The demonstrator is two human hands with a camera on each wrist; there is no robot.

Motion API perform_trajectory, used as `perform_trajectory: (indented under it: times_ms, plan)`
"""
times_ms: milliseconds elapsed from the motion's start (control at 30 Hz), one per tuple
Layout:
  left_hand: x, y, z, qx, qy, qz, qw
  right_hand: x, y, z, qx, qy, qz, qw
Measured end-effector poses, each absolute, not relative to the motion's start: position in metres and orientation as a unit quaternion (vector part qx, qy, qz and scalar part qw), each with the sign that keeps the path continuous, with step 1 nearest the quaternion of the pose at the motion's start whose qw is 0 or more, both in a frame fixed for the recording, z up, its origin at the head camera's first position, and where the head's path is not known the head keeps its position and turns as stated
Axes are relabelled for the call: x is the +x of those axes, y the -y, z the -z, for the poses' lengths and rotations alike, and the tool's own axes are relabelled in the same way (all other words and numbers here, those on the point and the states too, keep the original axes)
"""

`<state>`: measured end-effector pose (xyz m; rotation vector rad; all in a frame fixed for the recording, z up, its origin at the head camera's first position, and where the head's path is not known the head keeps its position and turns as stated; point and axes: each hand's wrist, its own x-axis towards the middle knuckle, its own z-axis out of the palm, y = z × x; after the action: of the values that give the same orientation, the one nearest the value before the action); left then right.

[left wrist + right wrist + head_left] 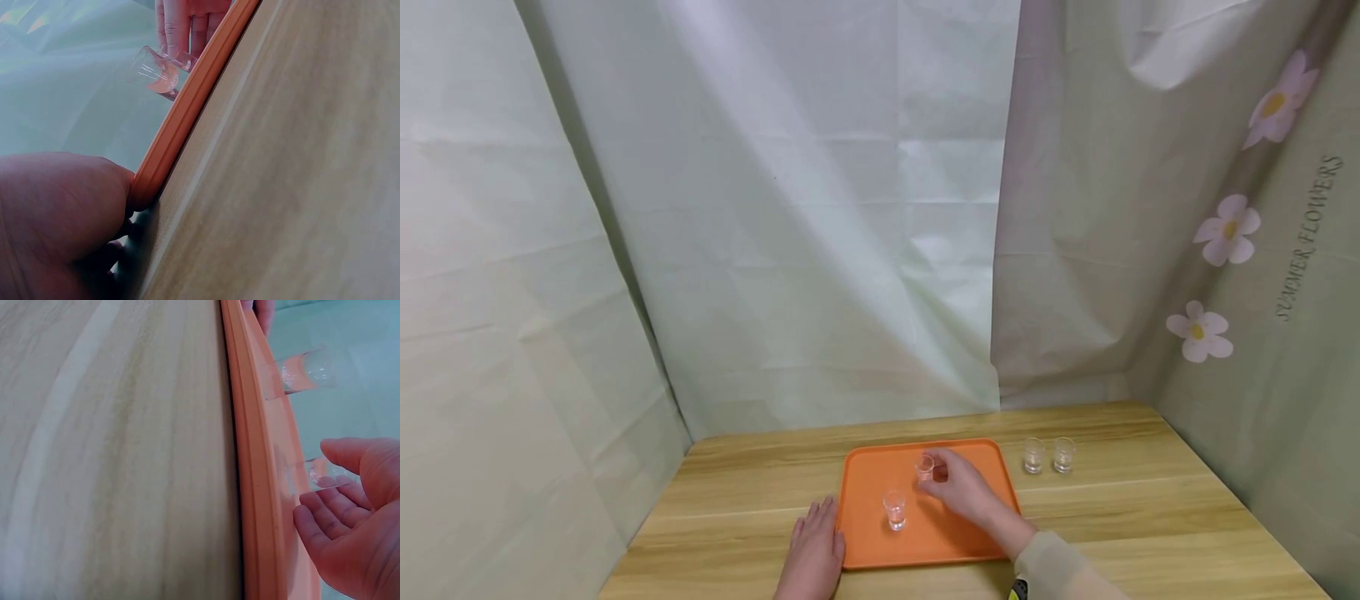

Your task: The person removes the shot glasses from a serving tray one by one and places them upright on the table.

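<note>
An orange tray lies on the wooden table. My left hand rests beside its left edge, fingers extended on the table and the thumb side against the rim. Towards the back of the tray, the thumb and fingers of my right hand curl round a clear shot glass. In the right wrist view that shot glass stands between the thumb and the fingers, its base at the tray. A second shot glass stands upright on the tray, nearer the front and left.
Two more shot glasses, one next to the other, stand on the table right of the tray. Pale curtains hang behind the table and along both sides. A dark watch-like band shows at the right sleeve.
</note>
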<state>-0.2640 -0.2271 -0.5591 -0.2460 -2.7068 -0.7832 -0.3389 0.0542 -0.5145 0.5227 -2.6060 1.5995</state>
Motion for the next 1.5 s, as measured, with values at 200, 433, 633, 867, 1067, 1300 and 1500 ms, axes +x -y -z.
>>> perform_trajectory:
  times_ms: [200,433,633,867,1067,1300,1500]
  plan:
    - [-0.263,0.226,0.556,-0.079,0.95,0.27,0.139,-0.339,-0.054,0.518,0.167,0.841,-0.514,0.03]
    - [-0.26,0.225,0.545,-0.078,0.959,0.246,0.115,-0.338,-0.052,0.518,0.166,0.841,-0.515,0.03]
    - [-0.259,0.225,0.544,-0.078,0.96,0.241,0.118,-0.336,-0.053,0.517,0.161,0.841,-0.515,0.034]
    - [-0.264,0.227,0.558,-0.084,0.948,0.261,0.159,-0.334,-0.061,0.516,0.149,0.84,-0.52,0.045]
    - [-0.268,0.228,0.565,-0.086,0.951,0.25,0.159,-0.333,-0.069,0.514,0.155,0.831,-0.533,0.041]
    - [-0.266,0.229,0.566,-0.093,0.946,0.244,0.19,-0.329,-0.078,0.51,0.156,0.825,-0.541,0.046]
    - [-0.268,0.231,0.575,-0.108,0.938,0.251,0.213,-0.324,-0.087,0.505,0.157,0.821,-0.546,0.055]
